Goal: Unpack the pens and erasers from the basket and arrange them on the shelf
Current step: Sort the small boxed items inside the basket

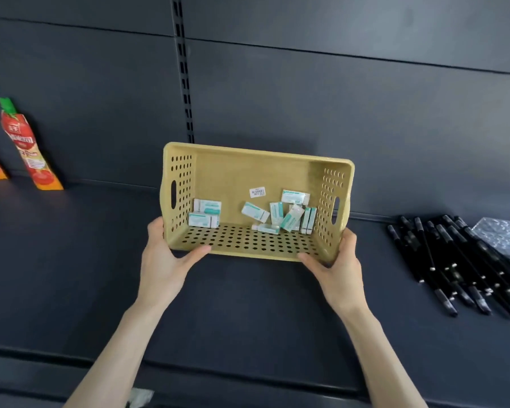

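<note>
Now the left hand and right hand, fingers curled round its rim, hold the tipped tan perforated plastic basket over the dark shelf; tilted further, its white-and-teal boxed erasers may tumble out.

We see bare shelf between the sauce pouches at left and the pens at right. The basket, tipped toward us, blocks the middle back.
</note>
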Demonstrator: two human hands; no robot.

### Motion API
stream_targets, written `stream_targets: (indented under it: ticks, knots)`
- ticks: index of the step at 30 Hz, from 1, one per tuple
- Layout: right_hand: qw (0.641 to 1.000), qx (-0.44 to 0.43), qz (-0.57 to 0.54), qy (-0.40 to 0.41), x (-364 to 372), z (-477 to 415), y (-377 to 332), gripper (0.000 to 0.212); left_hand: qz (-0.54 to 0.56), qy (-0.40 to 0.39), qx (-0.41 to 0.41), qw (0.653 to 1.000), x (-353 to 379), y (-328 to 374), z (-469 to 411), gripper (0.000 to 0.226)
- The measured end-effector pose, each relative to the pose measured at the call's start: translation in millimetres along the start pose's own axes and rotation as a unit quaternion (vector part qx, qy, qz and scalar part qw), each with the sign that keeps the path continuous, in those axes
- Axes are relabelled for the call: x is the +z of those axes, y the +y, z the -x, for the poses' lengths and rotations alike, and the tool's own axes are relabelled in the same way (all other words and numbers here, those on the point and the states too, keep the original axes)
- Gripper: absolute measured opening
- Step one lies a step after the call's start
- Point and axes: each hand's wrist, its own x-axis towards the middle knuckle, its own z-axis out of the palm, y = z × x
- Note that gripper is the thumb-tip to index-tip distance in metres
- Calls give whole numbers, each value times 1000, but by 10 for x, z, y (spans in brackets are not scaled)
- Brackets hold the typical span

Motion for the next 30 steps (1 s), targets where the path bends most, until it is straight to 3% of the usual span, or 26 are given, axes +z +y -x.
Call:
stream_targets:
  ticks: [6,11,14,17,20,23,30]
  knots:
    - [980,41,197,2,71,-57,28,45,-179,-3,-13,984,68,-38,-180,63]
    - [965,53,255,-4,104,-46,12,48,-334,-4,9,943,35,-36,-107,66]
    - [960,48,270,63,100,62,-38,57,-316,49,34,947,2,-3,21,57]
    - [963,-3,225,148,119,190,-135,33,-249,34,125,960,48,75,61,29]
    - [978,-63,170,104,268,163,-274,21,-244,-18,177,953,240,174,-134,25]
    - [975,-69,202,67,479,-98,-374,41,-310,-56,160,935,468,197,-456,47]
    - [961,33,256,97,823,-624,-329,78,-341,-92,91,931,666,17,-717,72]
